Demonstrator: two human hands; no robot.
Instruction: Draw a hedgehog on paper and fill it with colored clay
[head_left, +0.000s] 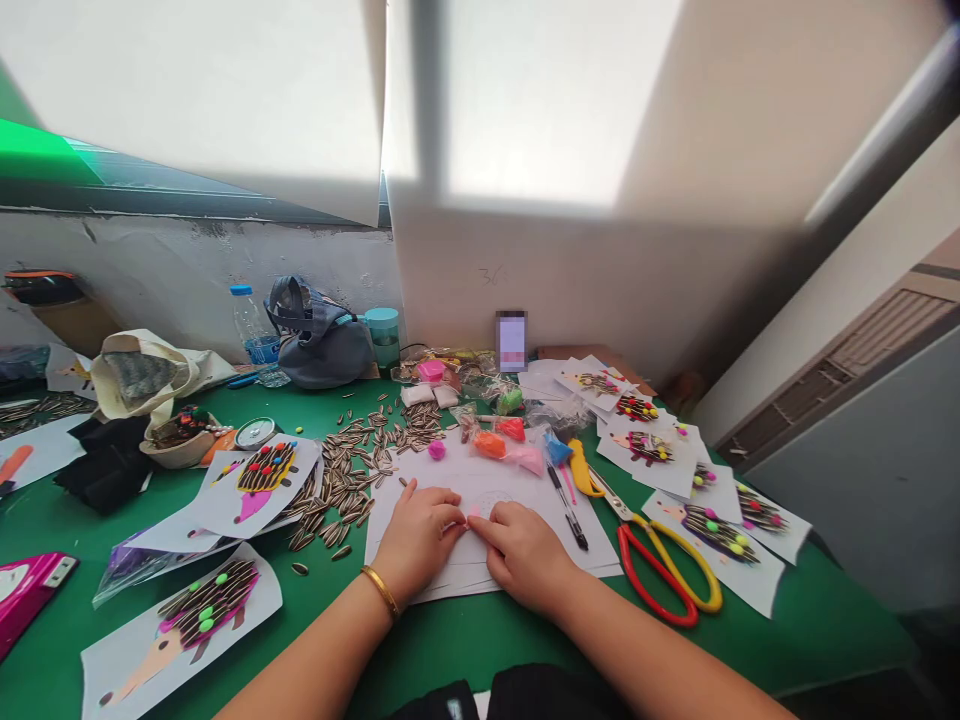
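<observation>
My left hand (416, 535), with a gold bangle (380, 590) on its wrist, and my right hand (521, 557) rest on a white paper sheet (562, 525) at the front of the green table (817, 625). Their fingertips meet over a small bit of pink clay (472, 512), which my right fingers seem to pinch. The hands hide most of the faint drawing on the sheet. A pink clay ball (437, 450) lies just beyond them, and sunflower seeds (341, 485) are heaped to the left.
Around the sheet lie several seed-and-clay hedgehog pictures (199, 610), red-and-yellow scissors (664, 565), black pens (566, 505), and clay packets (491, 445). A canvas bag (139, 375), grey bag (319, 340), and water bottle (251, 325) stand at the back, near a wall.
</observation>
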